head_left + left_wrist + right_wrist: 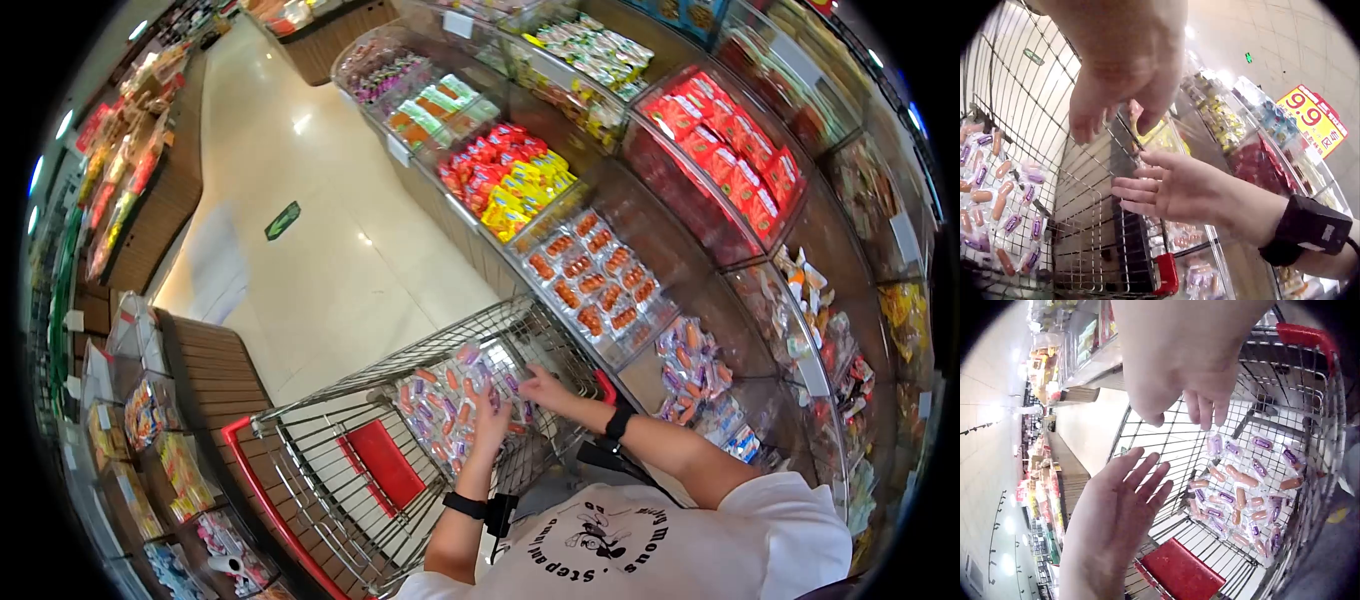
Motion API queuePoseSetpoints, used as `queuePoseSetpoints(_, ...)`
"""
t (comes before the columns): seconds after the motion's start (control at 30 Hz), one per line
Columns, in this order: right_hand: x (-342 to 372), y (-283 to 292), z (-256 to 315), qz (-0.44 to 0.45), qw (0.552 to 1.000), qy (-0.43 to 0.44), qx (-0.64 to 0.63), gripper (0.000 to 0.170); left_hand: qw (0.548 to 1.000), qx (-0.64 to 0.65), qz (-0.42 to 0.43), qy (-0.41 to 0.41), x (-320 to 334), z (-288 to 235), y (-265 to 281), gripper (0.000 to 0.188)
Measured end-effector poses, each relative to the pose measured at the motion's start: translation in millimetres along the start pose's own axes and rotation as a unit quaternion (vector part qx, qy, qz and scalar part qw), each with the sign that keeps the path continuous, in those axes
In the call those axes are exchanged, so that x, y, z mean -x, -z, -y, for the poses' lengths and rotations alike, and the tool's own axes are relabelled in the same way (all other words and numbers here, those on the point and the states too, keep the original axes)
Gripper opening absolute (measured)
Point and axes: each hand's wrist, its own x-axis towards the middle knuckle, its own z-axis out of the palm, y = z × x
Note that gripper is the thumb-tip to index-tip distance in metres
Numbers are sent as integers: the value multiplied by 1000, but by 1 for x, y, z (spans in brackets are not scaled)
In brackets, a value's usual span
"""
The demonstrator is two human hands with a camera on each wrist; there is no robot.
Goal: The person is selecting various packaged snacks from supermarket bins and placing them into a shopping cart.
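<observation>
Individually wrapped sausages with purple labels (432, 402) lie spread over the wire of a shopping cart (340, 440); both wrist views show them too, the left (999, 209) and the right (1241, 499). Above the cart, the left hand (491, 420) has its fingers extended and holds nothing. Facing it is the right hand (548, 390), fingers apart and also empty. In the left wrist view the left hand (1125, 87) is at the top and the right hand (1179, 187) below it. The right wrist view shows the right hand (1182, 369) above the left hand (1110, 503).
Beside the cart stands a shelf with clear bins of packed sausages (597, 270), red and yellow packets (525, 195) and red bags (735, 150). A red child-seat flap (385, 462) sits in the cart. Another wooden display (215, 365) is at the left; an aisle floor (300, 250) runs ahead.
</observation>
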Motion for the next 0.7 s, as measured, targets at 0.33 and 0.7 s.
queuePoseSetpoints(0.33, 150, 131, -34, -219, 961, 90, -143, 24, 930, 110, 350, -6, 22, -76, -124, 31)
queuePoseSetpoints(0.7, 135, 274, -130, -393, 845, 38, 360, 49, 814, 166, 358, 427, -18, -58, -306, 23)
